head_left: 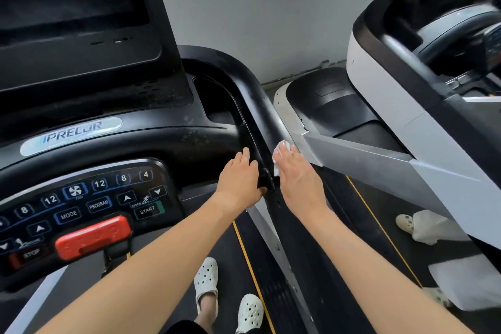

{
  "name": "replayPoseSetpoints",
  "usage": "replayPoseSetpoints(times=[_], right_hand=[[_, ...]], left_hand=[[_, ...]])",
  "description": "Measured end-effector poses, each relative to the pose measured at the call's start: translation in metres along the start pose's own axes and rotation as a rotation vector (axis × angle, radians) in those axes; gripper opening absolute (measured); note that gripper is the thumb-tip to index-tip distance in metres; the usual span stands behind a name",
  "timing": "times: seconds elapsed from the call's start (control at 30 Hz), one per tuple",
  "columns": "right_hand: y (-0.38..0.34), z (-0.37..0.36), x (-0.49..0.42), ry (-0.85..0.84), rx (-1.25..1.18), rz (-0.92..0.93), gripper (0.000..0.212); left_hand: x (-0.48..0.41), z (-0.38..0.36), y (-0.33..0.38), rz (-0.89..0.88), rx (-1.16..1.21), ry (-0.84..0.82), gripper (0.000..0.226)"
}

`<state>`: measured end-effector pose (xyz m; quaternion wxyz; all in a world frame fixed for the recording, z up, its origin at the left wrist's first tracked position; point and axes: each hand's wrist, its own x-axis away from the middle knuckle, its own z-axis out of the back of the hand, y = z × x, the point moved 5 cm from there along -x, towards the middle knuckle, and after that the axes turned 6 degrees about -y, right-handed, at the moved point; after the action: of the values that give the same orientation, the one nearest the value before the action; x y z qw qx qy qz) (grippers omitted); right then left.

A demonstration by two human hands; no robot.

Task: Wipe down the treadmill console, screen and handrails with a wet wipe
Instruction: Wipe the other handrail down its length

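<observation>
The black right handrail (259, 106) of the treadmill runs from the console toward me. My right hand (295, 176) presses a white wet wipe (279, 148) flat against the rail's outer side; the wipe shows at the fingertips and beside the palm. My left hand (240, 176) rests on the rail's inner side, fingers laid over it, thumb under. The console (81, 198) with buttons and a red stop key lies at lower left. The dark screen (67, 3) stands at upper left.
A second treadmill (393, 95) in white and black stands close on the right, with another person's legs and shoes (406, 222) on its belt. A grey wall is behind. My own feet in white clogs (207, 279) stand on the belt below.
</observation>
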<state>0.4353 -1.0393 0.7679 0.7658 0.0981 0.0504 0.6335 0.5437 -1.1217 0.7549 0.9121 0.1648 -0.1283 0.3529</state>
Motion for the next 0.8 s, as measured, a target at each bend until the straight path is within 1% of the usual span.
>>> replayPoseSetpoints(times=[0.07,0.1,0.17,0.23,0.27,0.33,0.43,0.53,0.67,0.7,0.8], right_hand=[[0.012,0.01,-0.013,0.048,-0.203,-0.093,0.044],[0.018,0.014,-0.021,0.041,-0.293,-0.146,0.042],[0.025,0.013,-0.034,-0.051,-0.448,-0.201,0.041],[0.028,0.012,-0.035,-0.067,-0.527,-0.203,0.041],[0.028,0.01,-0.032,-0.064,-0.523,-0.215,0.043],[0.022,0.002,-0.013,-0.029,-0.396,-0.204,0.048],[0.006,-0.003,0.017,0.004,-0.18,-0.039,0.049],[0.006,0.002,0.017,0.103,-0.204,-0.023,0.034],[0.0,0.016,-0.012,0.099,-0.252,-0.055,0.021],[-0.002,0.014,-0.016,0.076,-0.229,-0.042,0.022],[-0.008,0.0,-0.011,0.042,-0.145,0.029,0.038]], left_hand=[[0.003,-0.004,0.001,0.002,0.027,-0.028,0.063],[0.004,-0.006,0.001,0.011,0.056,-0.048,0.057],[0.004,-0.007,0.002,0.024,0.107,-0.078,0.048],[0.002,-0.008,0.004,0.034,0.123,-0.072,0.041],[0.001,-0.008,0.005,0.04,0.118,-0.056,0.037],[0.0,-0.008,0.007,0.052,0.084,-0.023,0.032],[0.0,-0.007,0.008,0.055,0.063,-0.019,0.03],[0.001,-0.005,0.006,0.06,0.099,-0.023,0.031],[0.004,-0.007,0.005,0.058,0.087,0.01,0.034],[0.004,-0.009,0.004,0.058,0.085,0.022,0.035],[0.006,-0.012,0.002,0.061,0.1,0.058,0.036]])
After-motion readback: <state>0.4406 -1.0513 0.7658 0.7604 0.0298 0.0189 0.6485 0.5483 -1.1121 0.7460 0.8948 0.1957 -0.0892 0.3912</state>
